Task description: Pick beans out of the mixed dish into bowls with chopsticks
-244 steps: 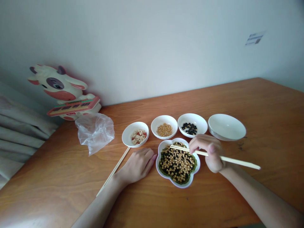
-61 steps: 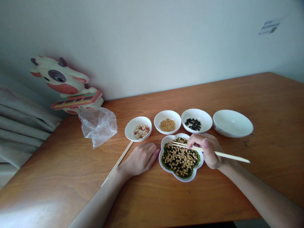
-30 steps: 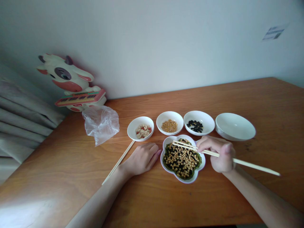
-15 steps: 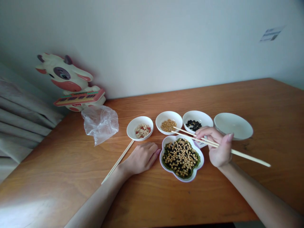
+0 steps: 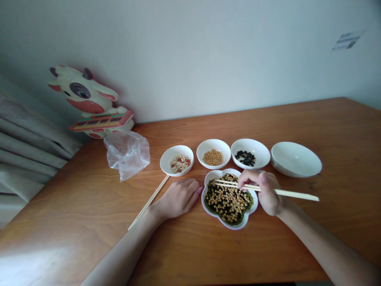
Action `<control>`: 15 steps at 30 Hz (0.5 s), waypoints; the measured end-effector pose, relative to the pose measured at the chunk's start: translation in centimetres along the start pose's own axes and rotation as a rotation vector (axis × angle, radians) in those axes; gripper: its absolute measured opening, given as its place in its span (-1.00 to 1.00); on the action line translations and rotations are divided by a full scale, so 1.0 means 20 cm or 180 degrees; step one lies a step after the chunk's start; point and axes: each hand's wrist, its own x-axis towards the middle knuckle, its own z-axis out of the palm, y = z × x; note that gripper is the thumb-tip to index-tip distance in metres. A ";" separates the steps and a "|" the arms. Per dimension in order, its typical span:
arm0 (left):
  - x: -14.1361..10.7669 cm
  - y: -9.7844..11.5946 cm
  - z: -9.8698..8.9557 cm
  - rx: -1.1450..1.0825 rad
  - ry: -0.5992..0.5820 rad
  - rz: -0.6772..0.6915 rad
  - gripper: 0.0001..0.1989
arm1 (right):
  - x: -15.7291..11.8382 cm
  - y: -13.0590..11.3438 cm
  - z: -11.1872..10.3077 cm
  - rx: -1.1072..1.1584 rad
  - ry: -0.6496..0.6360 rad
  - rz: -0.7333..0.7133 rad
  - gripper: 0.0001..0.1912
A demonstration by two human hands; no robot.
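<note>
My right hand (image 5: 266, 190) holds a pair of light wooden chopsticks (image 5: 293, 194), whose tips are over the upper left part of a flower-shaped white bowl (image 5: 254, 203). That bowl contains mixed yellow, black and green beans (image 5: 228, 200). Resting on the table just left of it is my left hand (image 5: 181, 196), fingers curled together; whether anything is under them is hidden. Behind are a bowl with pale and reddish pieces (image 5: 166, 157), a bowl of yellow beans (image 5: 201, 147) and a bowl of black beans (image 5: 262, 153). A larger white bowl (image 5: 294, 159) at the right shows nothing inside.
Another pair of chopsticks (image 5: 149, 202) lies beside my left forearm on the wooden table (image 5: 184, 254). A crumpled clear plastic bag (image 5: 127, 155) and a cow-shaped toy keyboard (image 5: 102, 121) are at the back left. A curtain (image 5: 26, 159) hangs at the left edge.
My right hand has moved down and slightly left with the chopsticks; their tips have gone from the yellow-bean bowl's edge to over the flower-shaped bowl. My left hand stays put.
</note>
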 end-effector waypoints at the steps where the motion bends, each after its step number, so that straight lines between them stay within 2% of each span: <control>1: 0.00 0.00 0.00 0.0008 -0.0001 0.0001 -0.67 | 0.00 0.00 0.00 -0.0041 -0.0002 0.0000 -0.24; 15: 0.00 0.00 0.00 -0.0065 0.0004 -0.0028 -0.67 | 0.00 0.00 0.02 -0.0226 -0.0123 -0.0018 -0.28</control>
